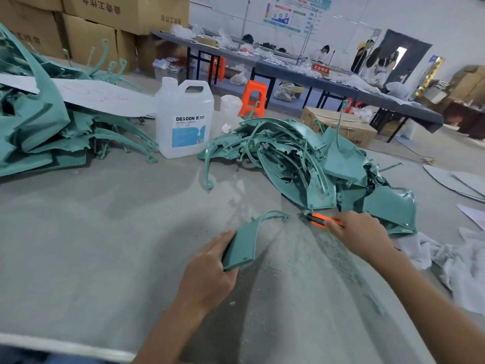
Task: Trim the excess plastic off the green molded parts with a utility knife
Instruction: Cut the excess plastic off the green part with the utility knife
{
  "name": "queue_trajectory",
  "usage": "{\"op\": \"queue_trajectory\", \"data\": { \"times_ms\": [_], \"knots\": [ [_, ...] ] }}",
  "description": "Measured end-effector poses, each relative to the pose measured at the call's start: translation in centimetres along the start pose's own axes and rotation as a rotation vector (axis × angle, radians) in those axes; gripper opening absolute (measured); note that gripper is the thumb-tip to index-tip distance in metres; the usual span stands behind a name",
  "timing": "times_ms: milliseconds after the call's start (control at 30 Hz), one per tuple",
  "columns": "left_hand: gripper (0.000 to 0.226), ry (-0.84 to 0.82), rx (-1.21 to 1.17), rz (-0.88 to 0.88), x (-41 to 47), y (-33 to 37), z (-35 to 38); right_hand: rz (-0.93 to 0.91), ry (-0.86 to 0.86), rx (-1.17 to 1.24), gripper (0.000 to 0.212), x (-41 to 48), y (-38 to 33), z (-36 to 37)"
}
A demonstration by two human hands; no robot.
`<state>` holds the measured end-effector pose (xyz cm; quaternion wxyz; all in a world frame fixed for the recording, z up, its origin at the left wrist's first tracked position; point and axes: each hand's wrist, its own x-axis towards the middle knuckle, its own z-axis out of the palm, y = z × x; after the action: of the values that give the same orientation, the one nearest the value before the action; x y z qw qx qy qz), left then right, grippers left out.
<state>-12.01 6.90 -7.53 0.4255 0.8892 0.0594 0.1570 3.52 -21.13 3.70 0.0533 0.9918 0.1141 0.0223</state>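
Left hand: the left hand [210,269] gripped the green molded part [244,243], its fingers curled around the part's broad flat end.
Green part: it lay low on the dusty table [91,232], and its narrow curved arm reached away from the left fingers toward the knife tip.
Right hand: the right hand [359,233] held the orange utility knife [319,219], fingers closed around the handle.
Knife: its tip pointed out past the right fingers, near the part's hooked end but apart from it.
Pile of green parts [315,158]: heaped just beyond the right fingers.
Jug [183,119]: stood well beyond the left fingers.
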Motion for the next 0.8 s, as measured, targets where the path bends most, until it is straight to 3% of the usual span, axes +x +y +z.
{"op": "queue_trajectory", "data": {
  "times_ms": [100, 300, 533, 633, 800],
  "knots": [
    [0.067, 0.007, -0.001, -0.009, 0.1, -0.1, 0.2, 0.0, 0.137, 0.139, 0.041, -2.4, -1.0, 1.4],
    [0.065, 0.021, -0.005, -0.013, 0.1, 0.0, 0.2, 0.029, 0.123, 0.713, 0.029, -7.0, -4.8, 3.2],
    [0.065, 0.028, -0.03, -0.025, 0.1, 0.1, 0.1, 0.161, 0.145, 0.748, 0.032, -8.1, -3.8, 5.3],
    [0.064, 0.039, -0.036, -0.026, 0.2, 0.2, 0.1, 0.105, 0.173, 0.823, 0.019, -8.6, -4.3, 5.3],
    [0.064, 0.068, -0.102, -0.093, 0.0, 0.6, -0.1, 0.028, 0.025, 1.087, 0.008, -8.3, -9.9, 6.6]
  ]
}}
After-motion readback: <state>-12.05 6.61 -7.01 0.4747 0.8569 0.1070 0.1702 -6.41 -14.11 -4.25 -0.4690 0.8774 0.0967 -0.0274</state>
